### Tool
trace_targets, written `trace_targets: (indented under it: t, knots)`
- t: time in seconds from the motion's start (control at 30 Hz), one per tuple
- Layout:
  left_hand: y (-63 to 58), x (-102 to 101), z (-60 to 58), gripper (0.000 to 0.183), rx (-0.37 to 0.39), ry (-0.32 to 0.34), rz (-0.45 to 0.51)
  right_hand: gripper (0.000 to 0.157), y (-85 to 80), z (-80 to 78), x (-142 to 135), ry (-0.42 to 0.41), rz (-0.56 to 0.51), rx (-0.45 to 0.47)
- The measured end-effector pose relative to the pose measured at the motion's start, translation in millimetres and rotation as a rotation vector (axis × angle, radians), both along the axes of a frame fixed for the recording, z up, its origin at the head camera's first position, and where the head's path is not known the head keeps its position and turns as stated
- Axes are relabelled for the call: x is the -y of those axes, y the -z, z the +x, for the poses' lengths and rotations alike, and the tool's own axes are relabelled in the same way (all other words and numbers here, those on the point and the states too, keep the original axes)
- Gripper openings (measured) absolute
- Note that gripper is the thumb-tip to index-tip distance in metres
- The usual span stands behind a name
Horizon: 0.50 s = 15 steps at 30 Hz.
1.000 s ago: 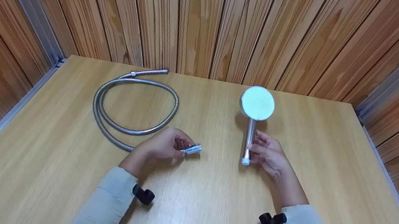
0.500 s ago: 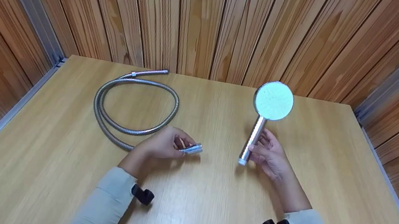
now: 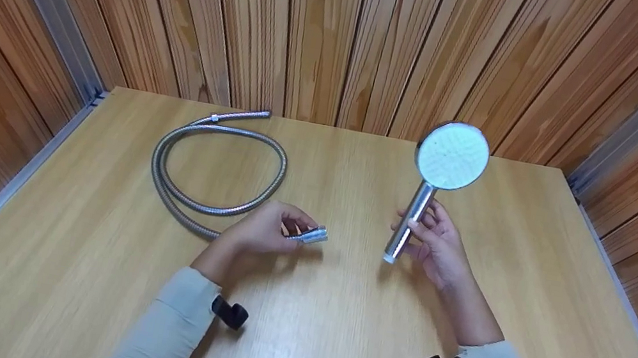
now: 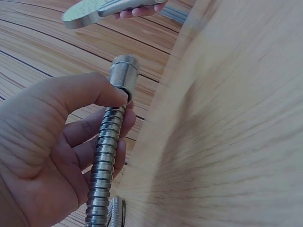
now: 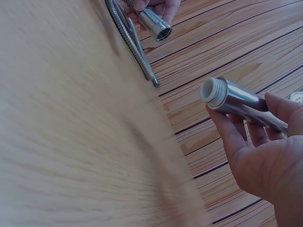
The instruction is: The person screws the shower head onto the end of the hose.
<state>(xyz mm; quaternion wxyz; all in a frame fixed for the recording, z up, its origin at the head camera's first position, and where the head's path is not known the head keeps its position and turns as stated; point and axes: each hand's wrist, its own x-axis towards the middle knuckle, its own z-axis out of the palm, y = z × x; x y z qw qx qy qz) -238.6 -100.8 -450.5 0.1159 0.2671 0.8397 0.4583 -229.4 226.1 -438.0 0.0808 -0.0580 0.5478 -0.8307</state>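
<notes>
My left hand (image 3: 267,227) pinches a ribbed metal shower hose (image 4: 105,156) just behind its chrome end nut (image 4: 124,73). The nut's hollow end (image 5: 163,33) shows in the right wrist view. To the right, my right hand (image 3: 440,251) grips the chrome handle (image 3: 410,223) of a shower head, thumb on one side and fingers behind. Its round pale spray face (image 3: 453,156) is up and tilted to the right. At the handle's lower end is a white threaded collar (image 5: 213,91), pointing toward the left hand's side. A gap separates nut and handle.
The rest of the hose lies coiled (image 3: 282,166) on the left of the wooden table (image 3: 319,334), its other end (image 3: 248,115) near the back edge. Plank walls (image 3: 318,30) rise behind and at both sides. Black wrist cameras sit on both sleeves.
The right hand has raised the shower head and tilted its round face to the right. The left hand with the hose end has barely shifted, slightly to the right.
</notes>
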Motion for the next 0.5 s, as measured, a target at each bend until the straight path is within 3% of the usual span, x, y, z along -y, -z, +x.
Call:
trace_targets:
  t: [0.27, 0.5]
  knots:
    - [-2.6, -4.1, 2.1, 0.03, 0.003, -0.021, 0.029, 0.043, -6.6, 5.6, 7.3, 0.057, 0.051, -0.081]
    - [-4.3, -9.1, 4.4, 0.03, -0.012, -0.04, 0.093, 0.052, -11.1, 9.1, 14.2, 0.087, 0.066, -0.127]
